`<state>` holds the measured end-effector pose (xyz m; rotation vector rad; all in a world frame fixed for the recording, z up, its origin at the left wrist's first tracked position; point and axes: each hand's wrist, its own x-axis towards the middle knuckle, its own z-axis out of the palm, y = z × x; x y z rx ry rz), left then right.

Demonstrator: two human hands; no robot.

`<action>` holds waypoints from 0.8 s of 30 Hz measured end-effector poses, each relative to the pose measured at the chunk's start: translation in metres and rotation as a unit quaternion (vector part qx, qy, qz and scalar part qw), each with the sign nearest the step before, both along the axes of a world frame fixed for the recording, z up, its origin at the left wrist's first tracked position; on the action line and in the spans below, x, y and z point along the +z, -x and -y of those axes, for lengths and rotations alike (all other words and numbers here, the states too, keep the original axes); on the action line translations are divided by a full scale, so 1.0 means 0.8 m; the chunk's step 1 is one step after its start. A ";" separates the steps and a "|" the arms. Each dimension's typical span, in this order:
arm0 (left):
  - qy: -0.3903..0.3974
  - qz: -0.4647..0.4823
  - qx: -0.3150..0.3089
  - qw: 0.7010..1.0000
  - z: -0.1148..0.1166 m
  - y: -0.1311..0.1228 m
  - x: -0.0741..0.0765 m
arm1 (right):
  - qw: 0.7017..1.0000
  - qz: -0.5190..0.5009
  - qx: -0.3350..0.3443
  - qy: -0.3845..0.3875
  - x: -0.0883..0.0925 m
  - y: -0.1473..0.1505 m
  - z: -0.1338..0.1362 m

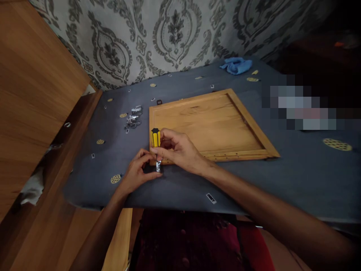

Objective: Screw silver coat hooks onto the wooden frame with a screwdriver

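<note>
A framed wooden cabinet door (pixel 197 120) lies flat on the cloth-covered table, with small holes along its near rail. My right hand (pixel 180 150) grips a yellow and black screwdriver (pixel 156 138), which stands upright with its shaft pointing down. Under its tip is a small metal hinge (pixel 158 166) at the door's near left corner. Around that corner bends my left hand (pixel 138 169), its thumb and fingertips on either side of the hinge, steadying it. The screwdriver's tip and any screw are too small to make out.
Several metal hinges (pixel 134 117) lie in a loose pile left of the door. A blue cloth (pixel 237 66) rests at the table's back. A wooden cabinet (pixel 36 94) borders the left, and a patterned curtain (pixel 175 34) hangs behind.
</note>
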<state>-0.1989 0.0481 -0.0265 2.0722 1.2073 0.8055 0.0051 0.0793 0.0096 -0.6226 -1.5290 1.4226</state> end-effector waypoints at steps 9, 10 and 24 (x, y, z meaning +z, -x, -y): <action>0.000 0.016 -0.004 1.000 -0.001 0.001 -0.004 | 0.998 0.040 -0.007 -0.050 0.004 -0.005 -0.003; 0.000 0.013 -0.005 1.000 -0.001 0.001 -0.004 | 0.998 0.037 -0.009 -0.050 0.004 -0.005 -0.003; 0.003 0.014 -0.007 1.000 -0.001 0.001 -0.001 | 0.997 0.008 -0.028 -0.071 -0.001 -0.003 -0.003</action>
